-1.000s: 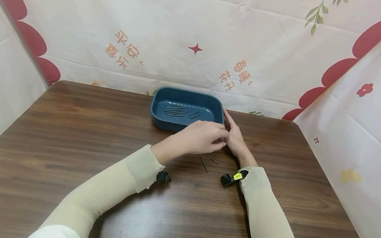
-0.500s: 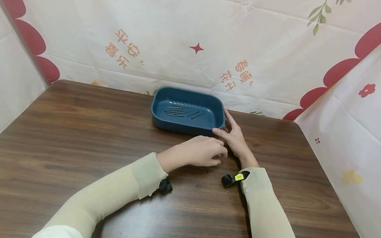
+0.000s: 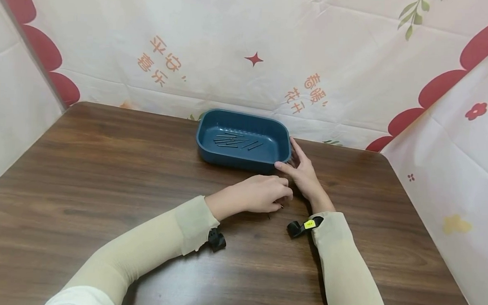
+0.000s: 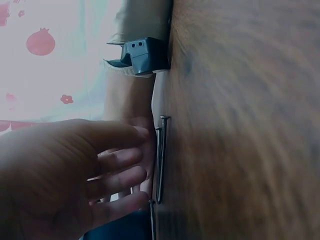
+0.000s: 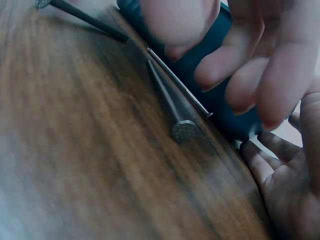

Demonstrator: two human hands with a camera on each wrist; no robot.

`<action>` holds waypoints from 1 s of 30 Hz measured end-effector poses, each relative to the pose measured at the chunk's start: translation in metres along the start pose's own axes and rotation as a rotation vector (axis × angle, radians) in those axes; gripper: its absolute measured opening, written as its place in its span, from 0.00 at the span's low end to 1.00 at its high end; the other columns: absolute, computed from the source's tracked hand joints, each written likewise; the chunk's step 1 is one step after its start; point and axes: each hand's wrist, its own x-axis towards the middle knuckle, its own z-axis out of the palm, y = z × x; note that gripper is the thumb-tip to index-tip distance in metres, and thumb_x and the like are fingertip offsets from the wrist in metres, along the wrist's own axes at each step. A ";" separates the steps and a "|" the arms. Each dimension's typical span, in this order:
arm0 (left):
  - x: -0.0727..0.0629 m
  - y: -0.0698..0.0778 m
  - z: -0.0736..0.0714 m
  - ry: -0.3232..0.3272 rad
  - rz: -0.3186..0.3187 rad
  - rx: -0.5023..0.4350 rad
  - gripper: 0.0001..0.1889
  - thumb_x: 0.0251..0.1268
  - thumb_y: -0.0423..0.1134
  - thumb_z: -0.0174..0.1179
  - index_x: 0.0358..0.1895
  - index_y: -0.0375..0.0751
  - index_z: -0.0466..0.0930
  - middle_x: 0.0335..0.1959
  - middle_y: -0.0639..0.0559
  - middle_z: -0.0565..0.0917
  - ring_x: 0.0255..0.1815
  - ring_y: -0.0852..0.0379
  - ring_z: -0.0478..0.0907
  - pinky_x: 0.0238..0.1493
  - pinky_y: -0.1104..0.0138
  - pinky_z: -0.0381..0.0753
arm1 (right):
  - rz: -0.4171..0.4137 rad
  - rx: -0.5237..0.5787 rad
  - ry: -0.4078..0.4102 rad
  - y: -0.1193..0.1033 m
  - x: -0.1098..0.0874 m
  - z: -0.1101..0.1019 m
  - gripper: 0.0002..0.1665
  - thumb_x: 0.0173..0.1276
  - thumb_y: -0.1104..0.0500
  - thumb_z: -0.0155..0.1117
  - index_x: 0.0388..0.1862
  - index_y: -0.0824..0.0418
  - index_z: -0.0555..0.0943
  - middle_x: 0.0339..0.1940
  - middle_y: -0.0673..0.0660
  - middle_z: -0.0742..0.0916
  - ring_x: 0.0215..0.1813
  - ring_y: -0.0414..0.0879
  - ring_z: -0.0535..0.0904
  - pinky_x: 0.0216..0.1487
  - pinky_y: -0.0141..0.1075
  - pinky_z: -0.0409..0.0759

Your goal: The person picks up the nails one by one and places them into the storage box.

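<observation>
My left hand [image 3: 262, 194] hovers low over the table in front of the blue box [image 3: 243, 160], fingers loosely bent. In the left wrist view its fingertips come right beside loose nails [image 4: 161, 160], with thumb and fingers apart. The right wrist view shows three of these on the wood: a nail [image 5: 172, 107] with its head toward the camera, a thinner-looking nail [image 5: 180, 84] near the box, and another nail [image 5: 87, 19] at upper left. My right hand [image 3: 305, 175] grips the box's near right corner, thumb at the front rim, fingers along the end. Several nails [image 3: 228, 146] lie inside the box.
The brown wooden table [image 3: 106, 174] extends around both arms. Behind it hangs a white patterned cloth [image 3: 215, 48], close to the box's far side. A black wrist camera [image 3: 216, 240] sits low over the table under the left wrist, another wrist camera [image 3: 295, 228] beside the right.
My left hand has come down and back from the box's front right corner to over the loose nails, uncovering my right thumb. My right hand and the box have stayed put.
</observation>
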 end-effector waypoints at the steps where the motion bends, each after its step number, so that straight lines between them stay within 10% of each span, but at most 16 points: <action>1: 0.000 -0.001 0.001 0.002 0.003 0.002 0.13 0.70 0.41 0.64 0.55 0.53 0.84 0.51 0.56 0.82 0.52 0.61 0.79 0.54 0.69 0.79 | 0.003 -0.006 0.001 0.000 0.000 0.000 0.52 0.74 0.57 0.63 0.84 0.40 0.43 0.83 0.55 0.61 0.82 0.52 0.61 0.72 0.35 0.72; 6: 0.000 -0.002 0.005 0.007 0.027 0.030 0.11 0.70 0.39 0.62 0.52 0.55 0.85 0.50 0.57 0.82 0.51 0.61 0.79 0.52 0.68 0.80 | 0.015 -0.007 0.008 -0.001 0.001 0.001 0.52 0.74 0.56 0.63 0.84 0.40 0.43 0.83 0.54 0.61 0.82 0.51 0.61 0.78 0.51 0.64; 30: 0.000 0.000 0.009 -0.042 0.037 0.053 0.14 0.68 0.33 0.62 0.54 0.51 0.84 0.47 0.54 0.84 0.44 0.62 0.80 0.48 0.69 0.81 | 0.012 -0.018 0.021 -0.002 0.002 0.001 0.51 0.73 0.57 0.63 0.85 0.42 0.45 0.83 0.56 0.62 0.82 0.51 0.61 0.78 0.45 0.64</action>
